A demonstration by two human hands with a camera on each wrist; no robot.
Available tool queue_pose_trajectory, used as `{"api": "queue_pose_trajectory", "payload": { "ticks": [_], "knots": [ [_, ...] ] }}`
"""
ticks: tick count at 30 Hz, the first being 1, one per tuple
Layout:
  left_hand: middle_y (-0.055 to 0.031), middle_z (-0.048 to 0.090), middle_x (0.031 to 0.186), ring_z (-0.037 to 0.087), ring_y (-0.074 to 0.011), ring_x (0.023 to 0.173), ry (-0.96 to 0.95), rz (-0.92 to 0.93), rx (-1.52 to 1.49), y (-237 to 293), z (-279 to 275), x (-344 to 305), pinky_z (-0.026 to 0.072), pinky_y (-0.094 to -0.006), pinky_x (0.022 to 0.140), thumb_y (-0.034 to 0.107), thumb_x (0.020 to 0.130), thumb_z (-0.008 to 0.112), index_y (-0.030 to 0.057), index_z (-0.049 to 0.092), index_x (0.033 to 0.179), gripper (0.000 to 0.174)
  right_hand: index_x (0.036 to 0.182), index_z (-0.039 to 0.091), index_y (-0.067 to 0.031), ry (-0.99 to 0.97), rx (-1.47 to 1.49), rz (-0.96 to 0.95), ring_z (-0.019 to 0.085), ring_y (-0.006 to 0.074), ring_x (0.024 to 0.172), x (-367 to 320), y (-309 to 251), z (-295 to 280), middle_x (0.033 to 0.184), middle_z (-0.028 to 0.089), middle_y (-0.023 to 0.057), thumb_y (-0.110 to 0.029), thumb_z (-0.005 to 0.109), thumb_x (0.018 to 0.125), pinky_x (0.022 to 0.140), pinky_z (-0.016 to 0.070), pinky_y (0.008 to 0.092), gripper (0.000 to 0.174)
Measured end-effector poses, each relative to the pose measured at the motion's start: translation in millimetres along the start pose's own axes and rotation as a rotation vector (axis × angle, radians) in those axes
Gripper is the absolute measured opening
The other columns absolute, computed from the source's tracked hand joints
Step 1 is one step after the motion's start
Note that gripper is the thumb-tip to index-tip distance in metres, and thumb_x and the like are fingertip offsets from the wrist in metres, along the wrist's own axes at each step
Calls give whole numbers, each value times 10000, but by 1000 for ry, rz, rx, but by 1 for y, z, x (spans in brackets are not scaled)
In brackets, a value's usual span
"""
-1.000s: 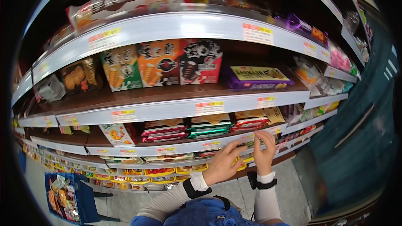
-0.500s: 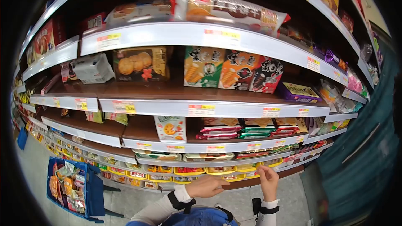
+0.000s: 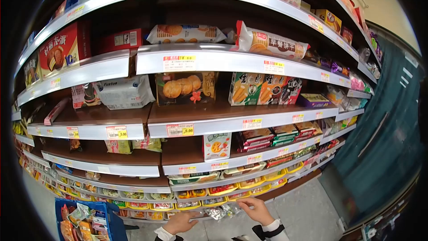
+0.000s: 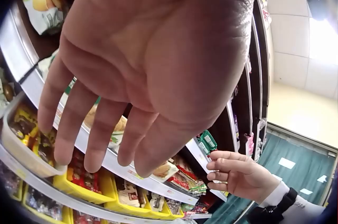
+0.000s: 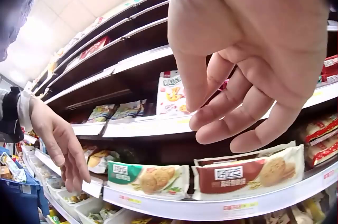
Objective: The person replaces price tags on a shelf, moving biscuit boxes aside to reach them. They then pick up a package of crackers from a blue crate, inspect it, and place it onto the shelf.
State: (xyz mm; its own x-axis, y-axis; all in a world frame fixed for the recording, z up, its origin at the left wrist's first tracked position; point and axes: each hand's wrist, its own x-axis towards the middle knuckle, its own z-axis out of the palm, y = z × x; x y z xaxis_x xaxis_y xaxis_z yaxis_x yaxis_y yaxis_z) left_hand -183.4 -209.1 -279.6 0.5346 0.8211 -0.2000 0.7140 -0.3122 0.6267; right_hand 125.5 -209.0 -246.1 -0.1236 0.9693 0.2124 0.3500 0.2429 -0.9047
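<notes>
Low in the head view, my left hand (image 3: 180,222) and right hand (image 3: 256,210) hover apart in front of the bottom shelves, palms down and holding nothing. The left wrist view shows the left palm (image 4: 153,50) with its fingers straight and spread. Loosely bent fingers hang from the right hand (image 5: 253,50) in its own wrist view. Behind it on a shelf lie a brown-and-white biscuit pack (image 5: 248,174) and a green-and-white one (image 5: 148,178). A white box with a biscuit picture (image 3: 217,147) stands on the shelf above those.
Snack shelves (image 3: 200,127) fill the view, holding biscuit boxes and packs. Yellow-edged bins (image 3: 223,189) of small snacks line the bottom. A blue basket (image 3: 113,218) full of packaged snacks stands at lower left. A dark green curtain (image 3: 379,129) hangs on the right.
The head view has turned left, so the shelves have shifted right and more of the left side shows. Both hands have dropped lower in view, and the right hand's fingers have loosened.
</notes>
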Motion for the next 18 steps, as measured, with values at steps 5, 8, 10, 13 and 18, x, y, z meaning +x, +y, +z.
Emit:
{"api": "queue_pose_trajectory", "payload": {
  "ticks": [5,8,10,13,18],
  "knots": [
    [-175,622,1106,607,-345,969,154,-41,-31,-13,1,-37,486,-421,830,311,867,562,97,566,1217,411,1038,660,-46,-136,-92,-50,649,172,793,-11,-26,22,953,681,94,-112,635,862,694,506,269,190],
    [-186,626,1088,598,-340,997,133,-95,-89,-10,3,-55,478,-414,844,312,868,561,83,562,1221,421,1051,658,-51,-178,-88,-62,646,171,791,-18,-32,30,963,678,96,-127,630,870,687,506,274,199],
    [-190,626,1087,595,-339,1009,147,-87,-90,-17,12,-62,476,-415,847,316,869,561,83,561,1223,424,1065,655,-57,-191,-75,-41,646,181,787,-26,-34,37,979,675,99,-134,625,875,680,506,276,207],
    [-197,622,1100,593,-342,1015,84,-101,-131,-23,22,-71,473,-419,853,321,872,551,79,555,1227,430,1076,653,-61,-229,-97,4,647,181,813,-45,-38,42,997,670,101,-135,627,875,707,509,269,216],
    [-188,614,1132,596,-347,989,-152,24,-4,-34,56,-61,479,-427,832,332,884,538,79,532,1253,448,1104,649,-54,-153,-104,67,634,123,881,-108,-32,55,980,686,68,-133,618,888,772,506,254,232]
  ]
}}
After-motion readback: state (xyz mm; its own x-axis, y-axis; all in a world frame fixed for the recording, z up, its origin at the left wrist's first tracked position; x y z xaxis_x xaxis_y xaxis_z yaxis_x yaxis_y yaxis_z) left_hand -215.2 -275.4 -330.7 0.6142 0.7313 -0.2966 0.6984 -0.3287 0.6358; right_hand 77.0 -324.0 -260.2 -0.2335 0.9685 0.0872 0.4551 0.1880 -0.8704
